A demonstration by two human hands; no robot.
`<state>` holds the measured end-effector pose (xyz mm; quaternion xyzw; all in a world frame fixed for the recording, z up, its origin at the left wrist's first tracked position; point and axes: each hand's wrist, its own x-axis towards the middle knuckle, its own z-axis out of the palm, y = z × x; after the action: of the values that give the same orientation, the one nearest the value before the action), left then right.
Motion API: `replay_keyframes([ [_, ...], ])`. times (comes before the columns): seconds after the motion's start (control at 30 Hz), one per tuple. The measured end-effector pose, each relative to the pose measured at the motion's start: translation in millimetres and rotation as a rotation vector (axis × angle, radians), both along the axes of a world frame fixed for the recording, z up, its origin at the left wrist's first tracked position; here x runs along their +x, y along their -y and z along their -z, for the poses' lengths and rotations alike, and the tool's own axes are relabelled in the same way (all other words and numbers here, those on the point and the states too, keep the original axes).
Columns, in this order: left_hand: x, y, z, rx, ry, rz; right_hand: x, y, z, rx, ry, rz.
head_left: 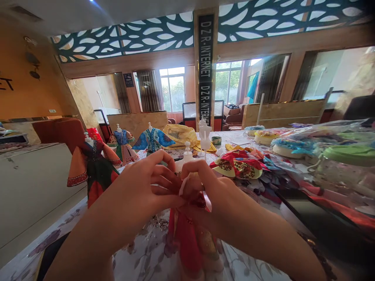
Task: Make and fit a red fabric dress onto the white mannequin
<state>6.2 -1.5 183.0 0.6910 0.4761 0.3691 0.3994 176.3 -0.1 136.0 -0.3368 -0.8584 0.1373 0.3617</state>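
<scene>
Both hands meet at the upper part of a red doll dress (189, 242) on a small white mannequin (187, 153), whose neck and shoulder rise just behind the fingers. My left hand (149, 183) comes from the left, its fingers curled and thumb pressed against the dress. From the right, my right hand (211, 187) pinches fabric at the same spot, with the index finger bent. The fingers cover most of the bodice. Below them the red skirt hangs down, with a gold-toned panel on its right. Small dark beads (159, 222) lie scattered on the table by the skirt.
Dressed mannequins, one in a red and dark green dress (99, 168) and one in a blue robe (152, 140), stand left. A bare mannequin (205, 136) stands behind. Colourful fabric (240, 164), a green-lidded jar (345, 156) and a black phone (319, 214) lie right.
</scene>
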Motion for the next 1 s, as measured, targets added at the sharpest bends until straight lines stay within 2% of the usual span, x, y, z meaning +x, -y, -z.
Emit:
replay_keyframes([
  [0.17,0.4,-0.7,0.5,0.024,-0.016,-0.038,1.1,-1.0,-1.7,-0.029,-0.03,-0.05],
  [0.4,0.3,-3.0,-0.7,0.144,-0.192,-0.106,5.7,-0.6,-1.8,-0.075,-0.043,-0.05],
  [0.57,-0.5,-3.5,2.3,0.158,-0.131,-0.127,8.7,0.1,-5.0,-0.062,-0.116,-0.068],
  [0.7,-0.5,-3.3,2.5,0.149,-0.158,-0.113,9.2,-1.1,-7.6,-0.052,-0.2,-0.105],
  [1.0,-6.9,3.7,2.2,0.229,-0.264,-0.146,16.9,0.0,-14.7,0.214,-0.197,0.086],
])
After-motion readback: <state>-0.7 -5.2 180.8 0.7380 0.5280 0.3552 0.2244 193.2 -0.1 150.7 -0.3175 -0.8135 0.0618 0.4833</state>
